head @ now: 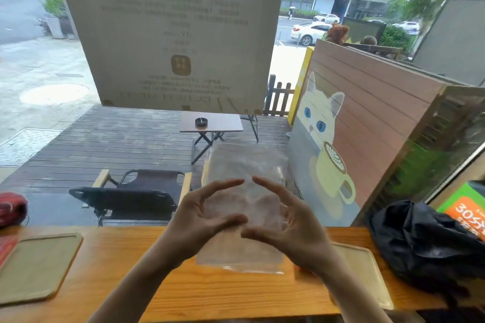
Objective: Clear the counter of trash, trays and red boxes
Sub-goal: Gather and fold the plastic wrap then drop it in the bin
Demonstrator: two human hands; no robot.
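Note:
Both hands hold a clear plastic bag (242, 165) upright above the wooden counter (162, 280), in front of the window. My left hand (202, 220) grips its left side, thumb in front and fingers curled behind. My right hand (286, 220) grips the right side the same way. A beige tray (34, 267) lies flat at the counter's left end. Another beige tray (364, 270) lies to the right, partly behind my right forearm. A red box (5, 246) shows at the far left edge, mostly cut off.
A crumpled black bag (425, 241) sits at the counter's right end, with a green and orange box (467, 207) behind it. A dark red bundle (11, 208) rests on the sill at far left. The window glass stands directly behind the counter.

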